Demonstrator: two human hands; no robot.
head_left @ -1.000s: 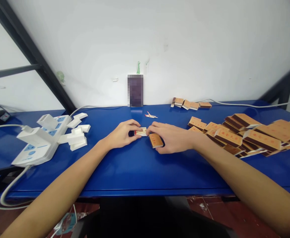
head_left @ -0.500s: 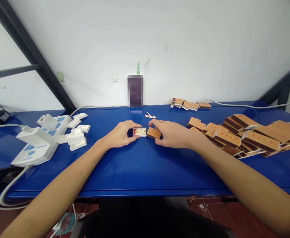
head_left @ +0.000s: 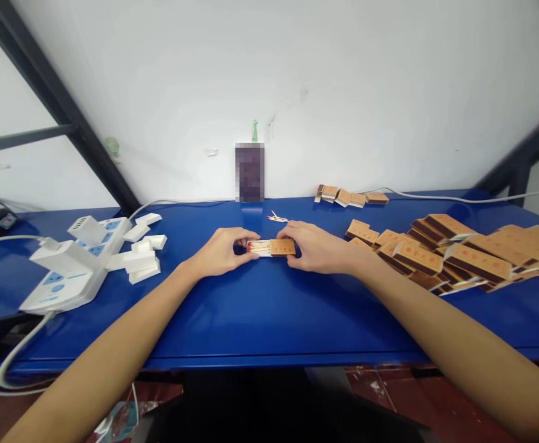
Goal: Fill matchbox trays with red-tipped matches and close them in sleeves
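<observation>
My left hand (head_left: pixel 226 251) grips the left end of a white matchbox tray (head_left: pixel 264 253) between thumb and fingers. Red-tipped matches (head_left: pixel 258 246) lie side by side inside it. From the right, my right hand (head_left: pixel 309 246) pinches an orange-brown matchbox sleeve (head_left: pixel 282 247) across its width. The sleeve meets the tray end to end in one line, and the tray's right end seems to be just within the sleeve's mouth. A few loose matches (head_left: pixel 277 216) lie on the table just beyond my hands.
Many matchbox sleeves (head_left: pixel 417 257) are heaped on the blue table (head_left: pixel 232 320) at right, with several more (head_left: pixel 342 195) by the wall. White trays (head_left: pixel 143 259) lie at left beside a power strip (head_left: pixel 78 271) with plugs and cables. A blurred dark panel (head_left: pixel 250 172) stands against the wall.
The matchbox sleeve has straightened and moved left against the tray, closing the small gap between them. Both hands keep their holds.
</observation>
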